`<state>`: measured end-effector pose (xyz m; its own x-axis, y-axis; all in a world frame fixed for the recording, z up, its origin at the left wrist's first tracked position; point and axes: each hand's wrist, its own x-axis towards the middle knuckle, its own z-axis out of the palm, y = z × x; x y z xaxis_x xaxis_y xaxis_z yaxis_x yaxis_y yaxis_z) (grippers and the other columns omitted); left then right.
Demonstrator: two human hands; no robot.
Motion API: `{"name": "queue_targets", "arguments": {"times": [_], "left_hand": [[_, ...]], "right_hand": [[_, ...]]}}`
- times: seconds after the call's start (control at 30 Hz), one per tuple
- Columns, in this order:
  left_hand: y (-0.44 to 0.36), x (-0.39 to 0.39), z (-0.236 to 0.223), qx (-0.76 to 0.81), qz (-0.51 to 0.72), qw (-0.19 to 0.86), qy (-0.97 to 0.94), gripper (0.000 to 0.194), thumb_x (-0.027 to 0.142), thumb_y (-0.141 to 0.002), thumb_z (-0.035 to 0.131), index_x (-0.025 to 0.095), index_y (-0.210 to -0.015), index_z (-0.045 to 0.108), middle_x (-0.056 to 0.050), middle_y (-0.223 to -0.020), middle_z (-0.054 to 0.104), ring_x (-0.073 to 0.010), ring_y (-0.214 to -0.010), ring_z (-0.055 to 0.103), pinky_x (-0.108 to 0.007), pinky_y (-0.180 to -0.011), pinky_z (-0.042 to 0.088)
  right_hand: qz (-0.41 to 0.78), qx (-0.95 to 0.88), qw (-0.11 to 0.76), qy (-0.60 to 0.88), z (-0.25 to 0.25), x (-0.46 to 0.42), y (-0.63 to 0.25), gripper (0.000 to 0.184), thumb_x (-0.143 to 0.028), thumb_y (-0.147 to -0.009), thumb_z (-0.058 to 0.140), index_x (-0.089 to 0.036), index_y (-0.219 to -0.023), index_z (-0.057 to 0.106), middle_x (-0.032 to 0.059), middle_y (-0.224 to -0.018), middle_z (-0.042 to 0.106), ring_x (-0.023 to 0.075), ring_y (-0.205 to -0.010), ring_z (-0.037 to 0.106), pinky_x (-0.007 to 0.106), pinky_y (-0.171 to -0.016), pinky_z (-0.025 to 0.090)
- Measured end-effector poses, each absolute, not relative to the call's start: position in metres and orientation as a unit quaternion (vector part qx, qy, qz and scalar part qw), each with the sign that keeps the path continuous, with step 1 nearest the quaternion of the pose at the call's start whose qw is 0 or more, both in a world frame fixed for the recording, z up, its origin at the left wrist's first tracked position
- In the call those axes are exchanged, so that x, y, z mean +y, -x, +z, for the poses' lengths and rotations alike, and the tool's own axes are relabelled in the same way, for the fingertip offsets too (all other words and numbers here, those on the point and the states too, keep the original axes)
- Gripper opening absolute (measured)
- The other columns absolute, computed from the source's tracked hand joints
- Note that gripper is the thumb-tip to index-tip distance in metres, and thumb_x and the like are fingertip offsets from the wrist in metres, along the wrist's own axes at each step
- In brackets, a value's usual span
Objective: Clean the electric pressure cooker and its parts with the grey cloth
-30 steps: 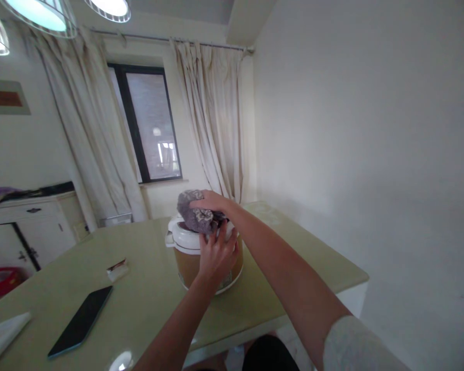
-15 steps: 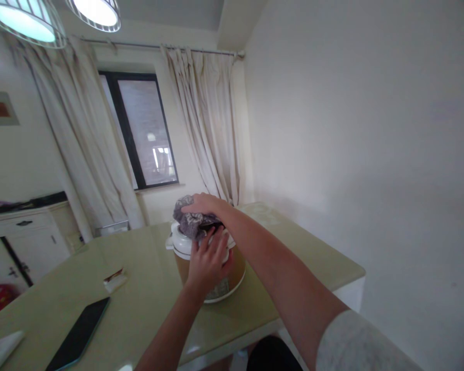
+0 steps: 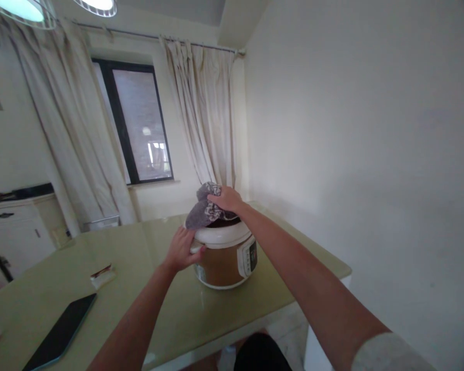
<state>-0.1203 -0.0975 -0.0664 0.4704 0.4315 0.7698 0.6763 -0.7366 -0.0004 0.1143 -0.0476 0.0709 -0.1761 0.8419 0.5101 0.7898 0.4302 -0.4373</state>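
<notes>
A brown and white electric cooker with a control panel on its right side stands upright on the table. My right hand is closed on a bunched grey patterned cloth, which lies over the dark top of the lid. Part of the lid top is hidden by the cloth and hand. At the cooker's left side my left hand grips the rim at the side handle, fingers up and thumb towards the front.
The pale green table carries a dark phone and a small packet to the left. A wall rises on the right. Curtains and a window are behind.
The cooker has turned, bringing its control panel into view on the right. My left hand moved from the front to the left handle. The right hand shifted the cloth rightward over the lid.
</notes>
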Motion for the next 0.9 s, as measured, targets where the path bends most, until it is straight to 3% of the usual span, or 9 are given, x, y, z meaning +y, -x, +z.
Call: {"name": "queue_targets", "arguments": {"times": [0.07, 0.2, 0.27, 0.37, 0.5, 0.6, 0.73, 0.9], "left_hand": [[0.119, -0.1, -0.074, -0.334, -0.428, 0.137, 0.828, 0.069, 0.052, -0.089, 0.063, 0.016, -0.147, 0.055, -0.022, -0.146, 0.062, -0.0409, -0.141, 0.053, -0.06, -0.119, 0.041], [0.104, -0.114, -0.116, -0.369, -0.566, 0.041, 0.737, 0.084, 0.047, -0.094, 0.065, 0.02, -0.164, 0.029, -0.021, -0.168, 0.037, -0.038, -0.156, 0.036, -0.061, -0.127, 0.031], [0.091, -0.116, -0.142, -0.378, -0.629, -0.067, 0.676, 0.081, 0.048, -0.099, 0.058, 0.024, -0.167, 0.021, -0.021, -0.17, 0.034, -0.036, -0.155, 0.039, -0.059, -0.126, 0.035], [0.075, -0.115, -0.167, -0.362, -0.686, -0.193, 0.601, 0.079, 0.053, -0.102, 0.053, 0.028, -0.167, 0.017, -0.019, -0.172, 0.031, -0.0335, -0.153, 0.043, -0.054, -0.122, 0.042], [0.069, -0.118, -0.164, -0.359, -0.701, -0.208, 0.58, 0.082, 0.061, -0.098, 0.057, 0.027, -0.165, 0.024, -0.018, -0.171, 0.033, -0.0343, -0.151, 0.046, -0.05, -0.121, 0.045], [0.072, -0.125, -0.154, -0.352, -0.694, -0.213, 0.591, 0.076, 0.06, -0.099, 0.055, 0.026, -0.162, 0.029, -0.018, -0.165, 0.042, -0.0336, -0.146, 0.051, -0.05, -0.119, 0.046], [0.066, -0.129, -0.143, -0.348, -0.708, -0.2, 0.581, 0.072, 0.064, -0.101, 0.045, 0.02, -0.157, 0.035, -0.02, -0.157, 0.049, -0.0325, -0.143, 0.053, -0.051, -0.12, 0.043], [0.062, -0.114, -0.122, -0.413, -0.763, -0.189, 0.459, 0.055, 0.063, -0.095, 0.045, 0.021, -0.125, 0.061, -0.013, -0.124, 0.069, -0.0314, -0.124, 0.063, -0.049, -0.107, 0.053]], "right_hand": [[-0.002, -0.784, 0.405, 0.471, 0.065, -0.063, -0.13, 0.056, -0.051, -0.088, 0.068, -0.021, -0.135, 0.068, 0.0107, -0.131, 0.073, 0.0301, -0.125, 0.065, 0.041, -0.108, 0.049], [-0.051, -0.79, 0.468, 0.394, 0.067, -0.099, -0.173, 0.052, -0.038, -0.088, 0.064, -0.016, -0.135, 0.066, 0.0108, -0.132, 0.069, 0.0273, -0.124, 0.062, 0.04, -0.111, 0.046], [-0.101, -0.784, 0.452, 0.413, 0.072, -0.115, -0.193, 0.051, -0.04, -0.087, 0.065, -0.018, -0.133, 0.066, 0.0106, -0.127, 0.068, 0.0286, -0.12, 0.061, 0.042, -0.108, 0.047], [-0.187, -0.767, 0.357, 0.5, 0.07, -0.126, -0.206, 0.053, -0.046, -0.085, 0.07, -0.021, -0.132, 0.068, 0.0131, -0.121, 0.066, 0.0337, -0.118, 0.058, 0.047, -0.105, 0.046], [-0.155, -0.775, 0.262, 0.553, 0.044, -0.124, -0.189, 0.053, -0.048, -0.088, 0.069, -0.024, -0.136, 0.068, 0.0125, -0.118, 0.066, 0.0321, -0.113, 0.059, 0.044, -0.101, 0.046], [-0.125, -0.79, 0.283, 0.529, 0.027, -0.127, -0.166, 0.058, -0.049, -0.088, 0.068, -0.027, -0.142, 0.063, 0.0116, -0.124, 0.063, 0.0313, -0.114, 0.059, 0.042, -0.097, 0.05], [-0.167, -0.82, 0.282, 0.469, 0.022, -0.144, -0.129, 0.06, -0.059, -0.082, 0.073, -0.029, -0.134, 0.066, 0.0131, -0.126, 0.06, 0.0355, -0.117, 0.056, 0.049, -0.097, 0.05], [-0.241, -0.857, 0.252, 0.38, 0.014, -0.162, -0.076, 0.057, -0.062, -0.083, 0.072, -0.028, -0.128, 0.066, 0.0148, -0.129, 0.059, 0.0369, -0.119, 0.051, 0.052, -0.095, 0.048]]}}
